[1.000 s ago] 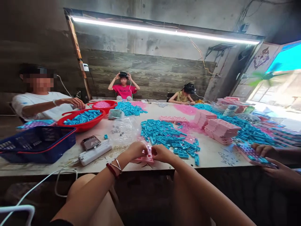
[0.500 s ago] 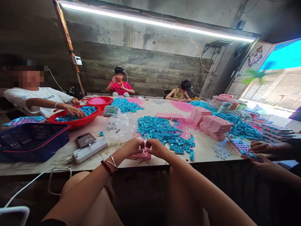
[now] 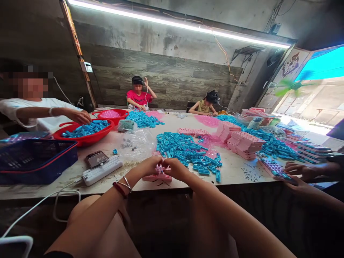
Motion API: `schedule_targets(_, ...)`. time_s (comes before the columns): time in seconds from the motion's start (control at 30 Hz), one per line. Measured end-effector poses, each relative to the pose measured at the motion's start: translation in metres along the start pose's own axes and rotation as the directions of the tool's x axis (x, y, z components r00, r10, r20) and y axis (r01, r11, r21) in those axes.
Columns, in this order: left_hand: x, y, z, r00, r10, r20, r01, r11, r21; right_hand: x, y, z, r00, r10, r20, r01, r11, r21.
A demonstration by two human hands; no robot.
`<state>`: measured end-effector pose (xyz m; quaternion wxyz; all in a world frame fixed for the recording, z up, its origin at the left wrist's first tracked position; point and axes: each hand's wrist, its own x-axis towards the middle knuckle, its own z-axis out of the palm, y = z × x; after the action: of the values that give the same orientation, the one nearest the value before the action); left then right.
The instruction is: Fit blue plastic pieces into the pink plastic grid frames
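Both my hands meet at the near edge of the table (image 3: 236, 175). My left hand (image 3: 148, 167), with bangles at the wrist, and my right hand (image 3: 175, 168) are closed in a pinch on a small pink plastic piece (image 3: 160, 168) between them. It is held just above a flat pink tray (image 3: 157, 177) lying on the table. A heap of blue plastic pieces (image 3: 188, 150) lies just beyond my right hand.
A phone (image 3: 96, 159) and a white power bank (image 3: 102, 170) with a cable lie to the left, by a blue basket (image 3: 34, 159) and red bowls (image 3: 83, 132). Stacked pink trays (image 3: 245, 143) stand to the right. Another person's hands (image 3: 298, 172) work at the right edge; three other people sit around the table.
My hands have stayed together at the table edge, working the pink piece. The person on the left has shifted a hand over the red bowl; the far person has raised an arm.
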<state>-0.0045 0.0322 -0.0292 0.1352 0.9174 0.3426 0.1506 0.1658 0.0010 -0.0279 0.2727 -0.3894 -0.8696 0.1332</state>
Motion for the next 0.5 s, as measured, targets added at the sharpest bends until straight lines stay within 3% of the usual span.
schedule_targets(0.1,-0.0009,-0.0001,-0.0005,1.000,-0.011,0.018,0.011,1.000,0.027,0.0022,0.0004,0.0035,0.999,-0.028,0.018,0.028,1.000,0.007)
schedule_targets(0.37,-0.0010,0.0088,-0.0048,0.994,-0.102,0.027,0.104,0.994,-0.045,0.0049,0.0049,0.0083,0.995,0.060,0.077,-0.057,0.997,-0.044)
schedule_targets(0.5,-0.0003,0.0072,-0.0019,0.994,-0.108,0.003,0.107,0.986,-0.125,0.0051,0.0067,0.0090,0.997,-0.005,0.074,0.007,0.999,-0.035)
